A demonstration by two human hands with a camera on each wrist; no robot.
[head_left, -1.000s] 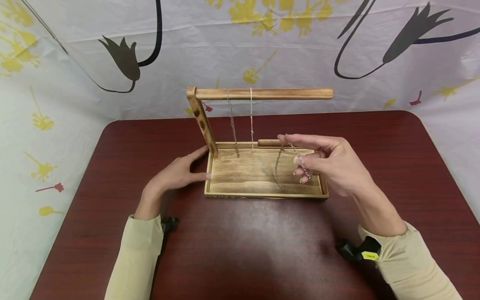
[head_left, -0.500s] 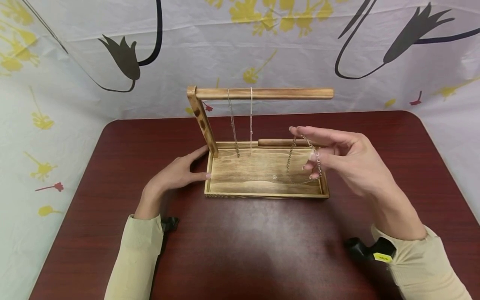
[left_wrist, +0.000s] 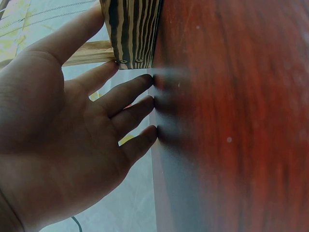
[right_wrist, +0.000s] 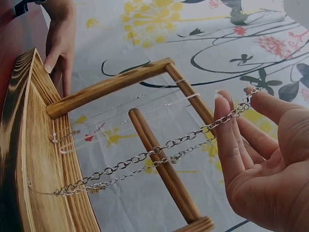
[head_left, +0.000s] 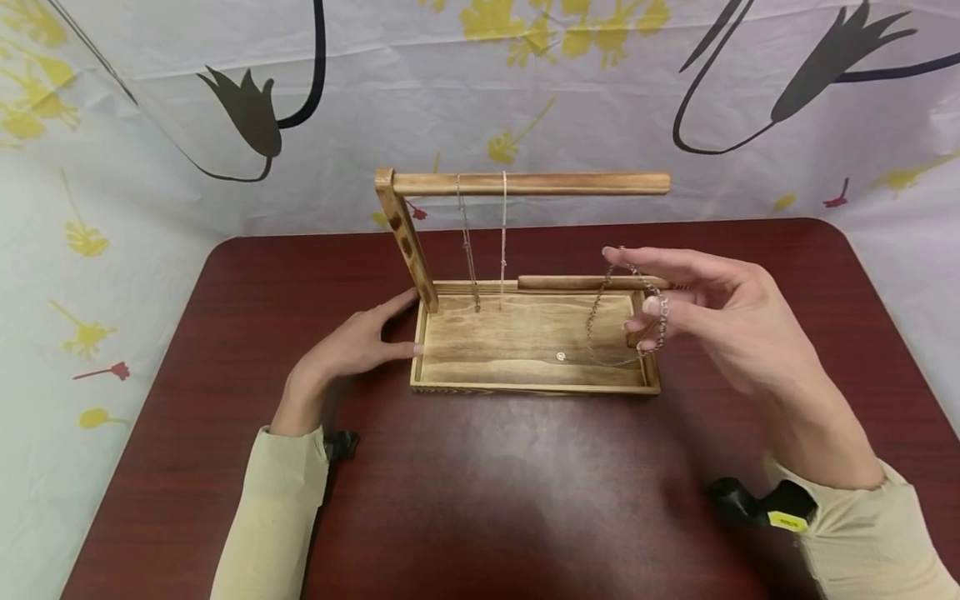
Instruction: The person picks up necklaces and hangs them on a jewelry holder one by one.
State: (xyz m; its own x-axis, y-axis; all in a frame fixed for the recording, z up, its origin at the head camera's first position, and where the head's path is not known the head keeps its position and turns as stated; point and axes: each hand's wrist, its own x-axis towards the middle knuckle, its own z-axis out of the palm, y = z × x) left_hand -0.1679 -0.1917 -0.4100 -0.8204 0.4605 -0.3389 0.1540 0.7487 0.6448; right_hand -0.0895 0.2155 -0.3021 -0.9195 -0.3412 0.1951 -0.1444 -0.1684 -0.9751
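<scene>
A wooden jewellery stand has a shallow tray and a long upper bar. My left hand touches the tray's left end with fingers spread; the left wrist view shows the palm and extended fingers. My right hand holds a silver link necklace, stretched in a loop between thumb and fingers over the tray's right part. Its end, with a small round piece, hangs low over the tray; whether it touches is unclear. A thin silver necklace and a pale one hang from the upper bar.
A shorter lower bar runs along the back right of the stand, its free end pointing left. The stand sits on a dark red table. A white patterned sheet hangs behind the table.
My right hand has moved right and slightly away from me, drawing the necklace loop and its hanging end rightward over the tray. My left hand has stayed at the tray's left end.
</scene>
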